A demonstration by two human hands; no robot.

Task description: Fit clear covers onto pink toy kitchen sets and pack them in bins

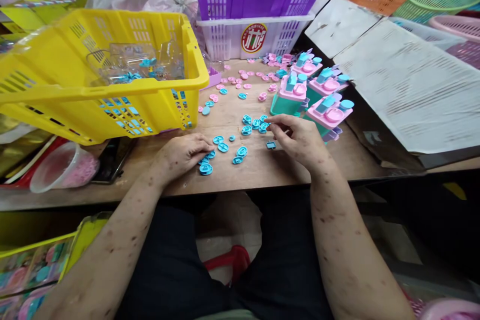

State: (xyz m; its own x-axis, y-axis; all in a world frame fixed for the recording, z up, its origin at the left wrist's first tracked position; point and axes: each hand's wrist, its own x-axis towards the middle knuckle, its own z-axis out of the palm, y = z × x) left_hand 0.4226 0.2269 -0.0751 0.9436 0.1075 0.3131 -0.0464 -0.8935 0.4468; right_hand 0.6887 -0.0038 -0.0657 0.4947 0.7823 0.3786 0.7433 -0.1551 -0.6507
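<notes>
Small rounded turquoise plastic pieces (223,147), on the wooden table (258,172), right of the yellow slatted plastic basket (82,115). Likely light, stiff, slippery; best pinched by the rims. Mostly flat, without clear shared long axis. With left hand (182,155) near the basket, right hand (300,140) farther right; impossible to judge either grip as pinching.

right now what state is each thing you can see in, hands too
Left hand: fingers bent, at the blue pieces; grip unclear
Right hand: fingertips at blue pieces; grip unclear
Blue pieces: loose, some touching
Pink pieces: loose, scattered
Pink-and-green toys: upright, grouped
Yellow basket: open-topped, partly filled
Purple basket: full, stacked on the white basket
</notes>
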